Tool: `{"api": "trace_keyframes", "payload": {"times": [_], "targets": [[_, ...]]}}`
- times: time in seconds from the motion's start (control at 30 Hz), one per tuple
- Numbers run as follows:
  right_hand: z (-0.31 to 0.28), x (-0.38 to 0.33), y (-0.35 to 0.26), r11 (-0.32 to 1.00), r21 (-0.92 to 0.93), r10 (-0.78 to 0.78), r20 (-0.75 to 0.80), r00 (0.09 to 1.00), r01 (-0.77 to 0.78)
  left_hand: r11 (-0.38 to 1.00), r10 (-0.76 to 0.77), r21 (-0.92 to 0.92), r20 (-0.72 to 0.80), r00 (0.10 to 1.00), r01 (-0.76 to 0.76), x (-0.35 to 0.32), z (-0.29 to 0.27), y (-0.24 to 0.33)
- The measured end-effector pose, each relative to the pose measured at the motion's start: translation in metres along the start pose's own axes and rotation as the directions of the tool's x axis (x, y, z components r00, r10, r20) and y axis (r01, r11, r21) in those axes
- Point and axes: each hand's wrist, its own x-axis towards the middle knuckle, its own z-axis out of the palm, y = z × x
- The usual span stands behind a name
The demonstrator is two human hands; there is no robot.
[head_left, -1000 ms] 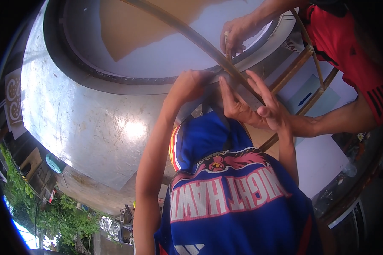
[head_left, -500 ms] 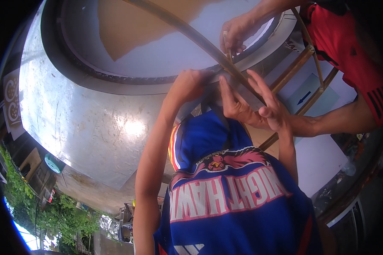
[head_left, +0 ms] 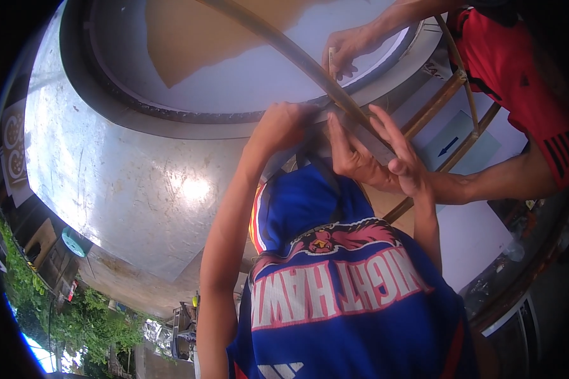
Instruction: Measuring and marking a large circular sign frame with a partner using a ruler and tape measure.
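Note:
My left hand (head_left: 283,126) is closed at the near edge of the metal ring (head_left: 196,131). Whatever its fingers grip is hidden. To its right, my right hand (head_left: 403,155) is raised with its fingers stretched out, and nothing shows in it. It overlaps a co-worker's hand (head_left: 353,151), whose fingers reach up toward the same rim. The co-worker's other hand (head_left: 351,52), farther off, holds a small pale stick-like tool (head_left: 331,58) upright at the ring's inner edge. A large curved sheet-metal wall (head_left: 133,183) drops from the ring on the left.
A rusty metal bar (head_left: 284,50) slants across the ring close to my hands. More rusty frame bars (head_left: 433,104) stand at the right, beside the co-worker's red shorts (head_left: 512,76). A brown sheet (head_left: 202,41) lies inside the ring. Greenery (head_left: 95,328) shows at lower left.
The co-worker's far hand has shifted slightly left with the small tool. Both of my hands stay in nearly the same places.

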Motion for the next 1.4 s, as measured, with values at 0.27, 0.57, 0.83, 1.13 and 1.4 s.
{"api": "trace_keyframes", "payload": {"times": [0.27, 0.57, 0.83, 1.13, 1.4], "targets": [[0.004, -0.001, 0.004, 1.0, 0.026, -0.001, -0.024, 1.0, 0.002, 0.999, 0.027, 0.023, -0.01, 1.0, -0.027, -0.001, 0.001, -0.002], [0.012, -0.002, 0.003, 0.932, -0.205, -0.346, -0.252, 0.904, 0.3, 0.996, 0.012, -0.089, -0.053, 0.999, -0.017, -0.002, 0.005, -0.004], [0.016, -0.007, -0.026, 0.536, -0.622, -0.805, -0.173, 0.567, 0.571, 0.991, -0.125, 0.032, -0.117, 0.985, 0.13, -0.003, 0.012, -0.002], [0.026, 0.01, -0.085, 0.296, -0.594, -0.945, -0.066, 0.322, 0.748, 0.994, -0.076, 0.048, -0.323, 0.943, 0.096, -0.03, 0.001, 0.022], [-0.021, 0.001, -0.148, 0.236, -0.541, -0.956, -0.278, 0.093, 0.807, 1.0, -0.015, -0.01, -0.438, 0.899, 0.012, -0.085, -0.043, 0.085]]}}
